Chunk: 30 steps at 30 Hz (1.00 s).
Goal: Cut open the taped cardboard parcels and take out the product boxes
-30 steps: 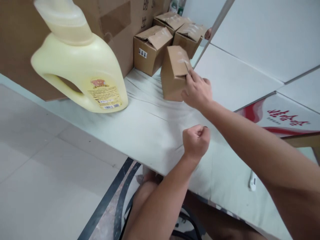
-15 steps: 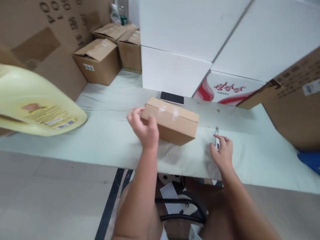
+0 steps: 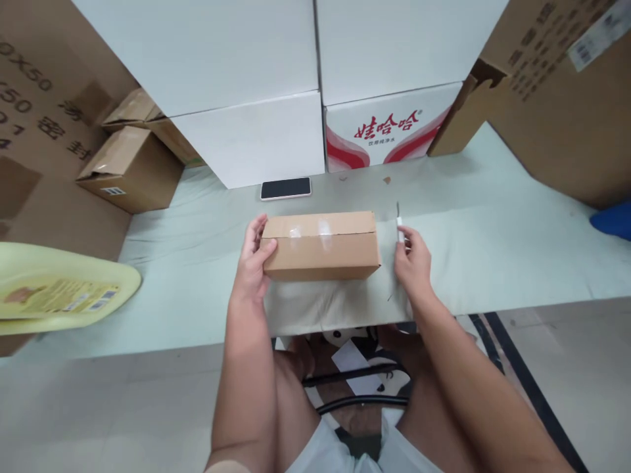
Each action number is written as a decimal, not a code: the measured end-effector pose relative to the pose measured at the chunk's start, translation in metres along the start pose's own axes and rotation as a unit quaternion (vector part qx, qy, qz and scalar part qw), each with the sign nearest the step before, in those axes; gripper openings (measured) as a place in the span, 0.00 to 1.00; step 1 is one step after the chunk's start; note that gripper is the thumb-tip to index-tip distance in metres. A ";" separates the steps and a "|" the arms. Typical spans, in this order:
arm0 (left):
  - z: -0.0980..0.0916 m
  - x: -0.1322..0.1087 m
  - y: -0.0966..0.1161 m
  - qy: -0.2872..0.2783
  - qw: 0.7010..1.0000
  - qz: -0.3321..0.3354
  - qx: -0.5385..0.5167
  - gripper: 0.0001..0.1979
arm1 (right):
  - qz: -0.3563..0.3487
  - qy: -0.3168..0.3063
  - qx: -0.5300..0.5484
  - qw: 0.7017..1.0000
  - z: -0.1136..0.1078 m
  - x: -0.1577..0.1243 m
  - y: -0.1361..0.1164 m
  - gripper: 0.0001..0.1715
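A small brown cardboard box (image 3: 320, 253) lies on the pale green cloth, its top seam crossed by clear tape. My left hand (image 3: 254, 259) grips its left end, thumb on the top edge and fingers round the far side. To the right of the box, my right hand (image 3: 413, 258) is closed round a slim white utility knife (image 3: 399, 226). A thin grey, blade-like tip points away from me, apart from the box. My fingers and palm hide the lower part of its handle.
Behind the box lies a dark-screened phone (image 3: 286, 188), in front of stacked white cartons (image 3: 266, 141). A red-and-white carton (image 3: 389, 131) stands beside them. A yellow jug (image 3: 64, 289) is at the left, brown boxes (image 3: 133, 167) behind it. Something blue (image 3: 611, 220) sits at the right edge.
My left hand has closed on the box's left end, and the box now sits squarer to me. My right hand has picked up the utility knife. The view has turned right.
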State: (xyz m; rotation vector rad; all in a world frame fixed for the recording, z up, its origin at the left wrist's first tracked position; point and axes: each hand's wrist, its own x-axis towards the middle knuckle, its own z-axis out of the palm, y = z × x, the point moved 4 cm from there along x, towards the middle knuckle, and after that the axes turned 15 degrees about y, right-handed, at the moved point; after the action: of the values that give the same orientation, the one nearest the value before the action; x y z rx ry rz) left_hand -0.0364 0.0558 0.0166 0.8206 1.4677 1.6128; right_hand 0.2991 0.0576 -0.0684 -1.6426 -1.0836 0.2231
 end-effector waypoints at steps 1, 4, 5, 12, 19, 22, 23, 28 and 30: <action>0.004 -0.001 -0.002 -0.015 1.000 -0.010 -0.005 0.31 | 0.047 0.020 0.046 0.998 -0.002 0.002 0.001 0.23; 0.013 -0.007 -0.005 -0.029 0.999 -0.026 -0.005 0.34 | 0.133 0.087 0.209 0.965 -0.010 0.006 -0.009 0.24; 0.017 -0.011 -0.006 -0.033 0.999 -0.032 0.000 0.34 | 0.129 0.113 0.263 0.950 -0.016 0.006 -0.019 0.25; 0.044 -0.054 -0.015 -0.122 0.990 -0.070 0.032 0.30 | -0.025 0.153 0.454 0.877 -0.101 0.005 -0.101 0.31; 0.057 -0.067 -0.020 -0.175 0.980 -0.090 0.011 0.22 | 0.031 -0.015 0.486 0.873 -0.118 0.000 -0.116 0.20; 0.060 -0.066 -0.023 -0.166 0.982 -0.085 -0.003 0.22 | 0.046 -0.128 0.462 0.876 -0.101 -0.013 -0.128 0.12; 0.061 -0.066 -0.024 -0.165 0.983 -0.081 -0.007 0.22 | 0.038 -0.150 0.434 0.888 -0.097 -0.018 -0.133 0.10; 0.065 -0.070 -0.030 -0.155 0.984 -0.068 -0.057 0.18 | -0.048 -0.213 0.180 0.959 -0.078 -0.038 -0.153 0.02; 0.066 -0.071 -0.031 -0.149 0.984 -0.064 -0.075 0.17 | -0.082 -0.247 0.122 0.958 -0.074 -0.040 -0.159 0.05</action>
State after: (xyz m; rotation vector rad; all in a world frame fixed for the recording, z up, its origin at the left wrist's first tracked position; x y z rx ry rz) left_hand 0.0592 0.0255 -0.0026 0.8226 1.1500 1.4162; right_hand 0.2391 -0.0256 0.0794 -1.2957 -1.4947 0.6565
